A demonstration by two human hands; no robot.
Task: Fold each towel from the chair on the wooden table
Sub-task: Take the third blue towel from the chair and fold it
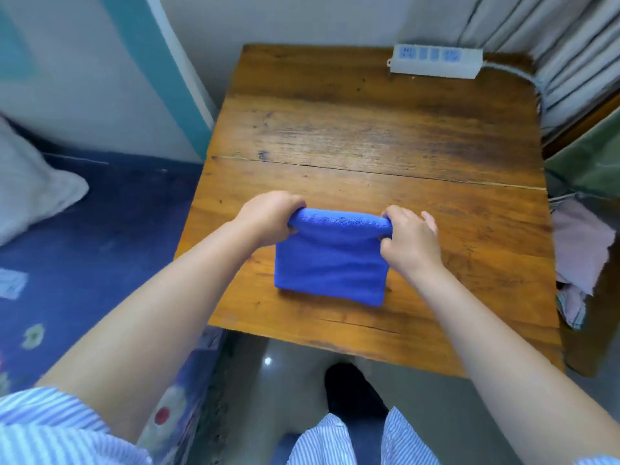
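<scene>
A blue towel (pixel 330 263) lies folded on the near half of the wooden table (pixel 369 129). Its far edge is lifted off the wood. My left hand (pixel 268 221) grips the far left corner of that edge. My right hand (pixel 411 239) pinches the far right corner, with some fingers held out straight. More towels, pink and pale ones (pixel 580 253), lie in a heap on the chair (pixel 597 330) at the table's right side.
A white power strip (pixel 436 60) with its cable sits at the table's far right corner. Grey curtains (pixel 553 35) hang behind it. A bed with a dark blue cover (pixel 100 229) and a white pillow (pixel 30 182) stands to the left.
</scene>
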